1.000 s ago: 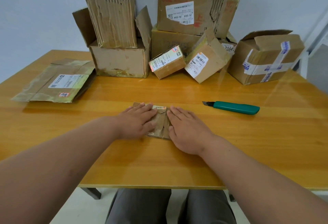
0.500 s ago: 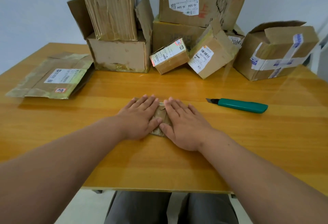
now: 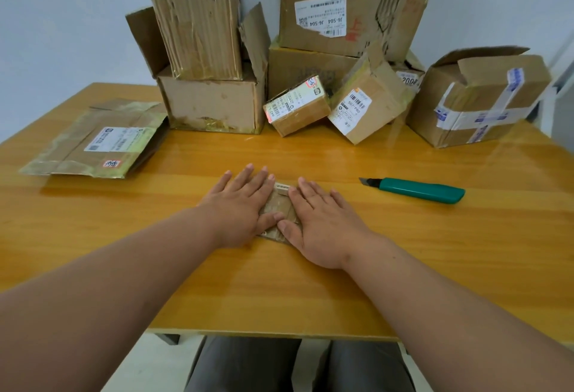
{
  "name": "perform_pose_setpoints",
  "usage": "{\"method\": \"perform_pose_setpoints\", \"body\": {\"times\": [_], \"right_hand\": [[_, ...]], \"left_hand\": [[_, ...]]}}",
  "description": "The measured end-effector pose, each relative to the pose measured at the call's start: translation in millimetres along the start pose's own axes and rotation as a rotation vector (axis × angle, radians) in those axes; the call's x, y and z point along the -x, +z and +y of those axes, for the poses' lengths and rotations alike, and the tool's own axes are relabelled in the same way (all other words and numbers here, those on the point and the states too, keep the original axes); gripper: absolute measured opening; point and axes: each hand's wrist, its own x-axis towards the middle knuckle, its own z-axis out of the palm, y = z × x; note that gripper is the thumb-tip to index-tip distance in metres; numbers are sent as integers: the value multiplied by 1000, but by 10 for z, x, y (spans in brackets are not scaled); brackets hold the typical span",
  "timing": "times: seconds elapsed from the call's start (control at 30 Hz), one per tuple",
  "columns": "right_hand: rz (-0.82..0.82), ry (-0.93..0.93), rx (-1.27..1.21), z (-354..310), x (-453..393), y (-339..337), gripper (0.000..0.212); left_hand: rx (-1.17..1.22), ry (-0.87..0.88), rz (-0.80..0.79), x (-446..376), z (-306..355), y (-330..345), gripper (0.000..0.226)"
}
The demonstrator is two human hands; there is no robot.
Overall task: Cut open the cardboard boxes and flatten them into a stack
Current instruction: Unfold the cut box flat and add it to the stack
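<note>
Flattened small box point(image 3: 277, 209) lies mid-tabletop point(image 3: 310, 283), pinned flat under both hands. Left hand point(image 3: 240, 205) palm down on its left half, fingers straight and spread, pointing to 12 o'clock. Right hand point(image 3: 323, 224) palm down on its right half, fingers straight, angled toward 11 o'clock. The thumbs nearly meet over the cardboard. Neither hand curls round anything; both just press.

Around it: green utility knife point(image 3: 417, 190) at 3 o'clock of the hands, lying flat, blade tip out and pointing back toward them, well apart from the right hand. Flattened taped box point(image 3: 96, 140) at 10 o'clock, white shipping label up, lying alone near the left edge. Back row at 12 o'clock: open box point(image 3: 214, 102) with flaps up and a tall corrugated box point(image 3: 195, 18) standing in it. Right of that, a big box with J6-504 label point(image 3: 351, 6) sits on top of another brown box point(image 3: 304, 71). Two small labelled boxes lean tilted against that pile: one point(image 3: 298, 107) just beside the other, barcode box point(image 3: 366, 102). At 2 o'clock a box with blue-white tape point(image 3: 481, 99), top flaps partly open. Nothing lies between the hands and the knife.

The pressed box: brown, crumpled, clear-taped, a white label strip at its far edge between the fingertips. Mostly hidden by the hands, only a middle wedge and the near edge show.
</note>
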Motion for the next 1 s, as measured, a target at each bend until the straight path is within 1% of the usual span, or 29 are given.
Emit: {"method": "perform_pose_setpoints", "body": {"times": [0.13, 0.2, 0.27, 0.4, 0.5, 0.57, 0.63, 0.7, 0.77, 0.83, 0.9, 1.0], "right_hand": [[-2, 91, -39, -94, 31, 38, 75], [-10, 114, -49, -126, 52, 17, 73], [-17, 125, -61, -144, 66, -25, 67], [2, 144, -62, -167, 55, -97, 61], [52, 144, -52, -202, 55, -121, 58], [101, 152, -66, -218, 80, -129, 55], [139, 175, -94, -220, 102, -152, 49], [170, 204, -173, -211, 99, -176, 39], [199, 234, -318, -228, 63, -203, 32], [199, 252, -458, -294, 8, -241, 39], [168, 241, -589, -394, -55, -294, 47], [144, 167, -754, -600, -158, -371, 48]], "left_hand": [[132, -200, 10, 37, 13, 34, 89], [237, -287, 4, 42, 18, 49, 93], [310, -332, 9, 49, 20, 39, 93], [368, -343, 63, 60, -29, -62, 83], [425, -318, 112, 103, -53, -151, 80], [501, -305, 153, 146, -41, -199, 74], [638, -307, 177, 193, -45, -239, 69], [795, -298, 208, 248, -81, -265, 65], [874, -254, 256, 316, -142, -293, 62], [894, -225, 324, 379, -236, -332, 59], [865, -231, 392, 424, -366, -374, 58], [854, -283, 548, 470, -628, -393, 59]]}}
